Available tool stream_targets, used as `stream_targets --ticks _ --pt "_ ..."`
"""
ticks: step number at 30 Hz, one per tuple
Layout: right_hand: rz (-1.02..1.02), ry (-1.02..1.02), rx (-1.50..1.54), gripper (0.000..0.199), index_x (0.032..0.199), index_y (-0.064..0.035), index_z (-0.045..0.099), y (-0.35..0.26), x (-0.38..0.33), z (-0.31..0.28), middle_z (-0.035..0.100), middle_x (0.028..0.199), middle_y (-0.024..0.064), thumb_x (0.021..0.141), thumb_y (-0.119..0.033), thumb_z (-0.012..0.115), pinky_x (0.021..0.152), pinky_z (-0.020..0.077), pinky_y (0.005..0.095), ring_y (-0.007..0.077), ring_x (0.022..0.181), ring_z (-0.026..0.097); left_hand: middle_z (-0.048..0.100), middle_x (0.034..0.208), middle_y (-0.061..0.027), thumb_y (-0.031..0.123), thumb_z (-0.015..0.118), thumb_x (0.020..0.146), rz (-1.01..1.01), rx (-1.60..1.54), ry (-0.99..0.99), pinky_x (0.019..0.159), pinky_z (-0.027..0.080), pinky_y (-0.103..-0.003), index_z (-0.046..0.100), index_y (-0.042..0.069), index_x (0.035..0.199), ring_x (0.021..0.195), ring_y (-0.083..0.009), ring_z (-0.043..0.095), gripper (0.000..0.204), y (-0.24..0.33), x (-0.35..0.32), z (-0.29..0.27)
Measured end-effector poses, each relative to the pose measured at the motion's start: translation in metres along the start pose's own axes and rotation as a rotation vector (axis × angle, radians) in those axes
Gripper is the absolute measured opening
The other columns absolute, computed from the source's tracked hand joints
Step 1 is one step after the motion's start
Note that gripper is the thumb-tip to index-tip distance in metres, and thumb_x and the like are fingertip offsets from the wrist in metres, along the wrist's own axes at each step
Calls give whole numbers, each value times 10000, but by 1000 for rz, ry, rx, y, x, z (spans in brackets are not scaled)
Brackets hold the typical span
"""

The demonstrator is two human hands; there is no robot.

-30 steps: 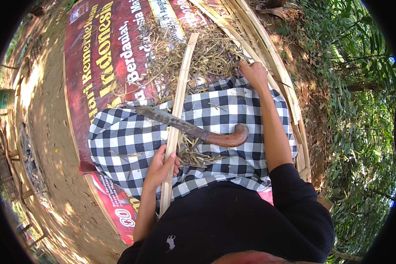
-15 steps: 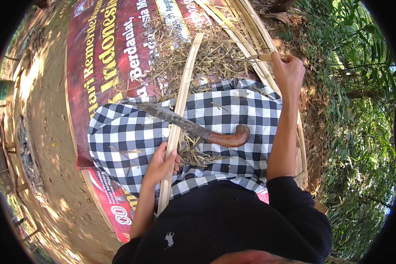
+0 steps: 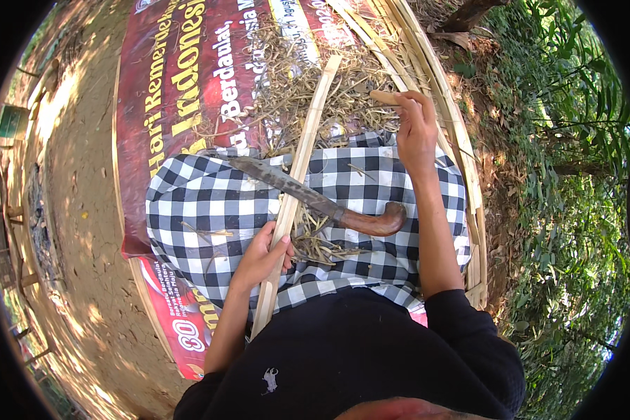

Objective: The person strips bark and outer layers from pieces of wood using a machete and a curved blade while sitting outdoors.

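My left hand (image 3: 264, 257) is closed around a long pale wooden or bamboo strip (image 3: 306, 150), which slants up and away from my body. A machete (image 3: 308, 199) with a dark, stained blade and a curved brown wooden handle lies across my lap, crossing the strip. My right hand (image 3: 417, 133) is raised beyond the lap, fingers bent around a small knife whose pale wooden handle (image 3: 383, 97) sticks out to the left. Its blade is hidden now. Black-and-white checked cloth (image 3: 210, 203) covers my lap, with shavings (image 3: 322, 248) lying on it.
Beyond the lap, a red printed banner (image 3: 143, 126) is spread out, with a heap of thin shavings (image 3: 287, 98) on it. Long pale strips (image 3: 427, 63) run along its right side. Bare earth (image 3: 91, 231) lies left; leafy plants (image 3: 560, 210) grow right.
My right hand has moved left and turned, and the small knife with it; its handle now points left where the blade showed before. My left hand stays on the strip.
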State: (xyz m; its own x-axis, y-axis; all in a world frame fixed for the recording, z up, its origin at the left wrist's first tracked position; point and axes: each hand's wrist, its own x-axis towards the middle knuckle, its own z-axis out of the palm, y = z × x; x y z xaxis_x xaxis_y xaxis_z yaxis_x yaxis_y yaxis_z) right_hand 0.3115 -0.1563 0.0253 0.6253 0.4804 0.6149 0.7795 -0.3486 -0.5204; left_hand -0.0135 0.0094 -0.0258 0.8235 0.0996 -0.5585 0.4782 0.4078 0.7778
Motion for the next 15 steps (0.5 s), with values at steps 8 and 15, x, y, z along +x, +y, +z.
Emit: stream_targets --ticks 8,15 --pt "-44 -438 -211 363 1105 -23 628 -42 -39 -5 562 1148 152 742 -35 626 950 417 458 337 1157 534 601 815 -56 222 550 1041 2 17 12 554 514 -258 450 21 1212 625 -116 610 282 -3 0 0" --pt "-36 -917 -258 413 971 -24 587 -98 -98 -4 602 850 116 872 -406 710 758 514 417 318 797 656 596 813 -53 219 539 1048 -9 8 9 550 513 -256 453 28 1215 617 -117 608 268 -3 1 -1"
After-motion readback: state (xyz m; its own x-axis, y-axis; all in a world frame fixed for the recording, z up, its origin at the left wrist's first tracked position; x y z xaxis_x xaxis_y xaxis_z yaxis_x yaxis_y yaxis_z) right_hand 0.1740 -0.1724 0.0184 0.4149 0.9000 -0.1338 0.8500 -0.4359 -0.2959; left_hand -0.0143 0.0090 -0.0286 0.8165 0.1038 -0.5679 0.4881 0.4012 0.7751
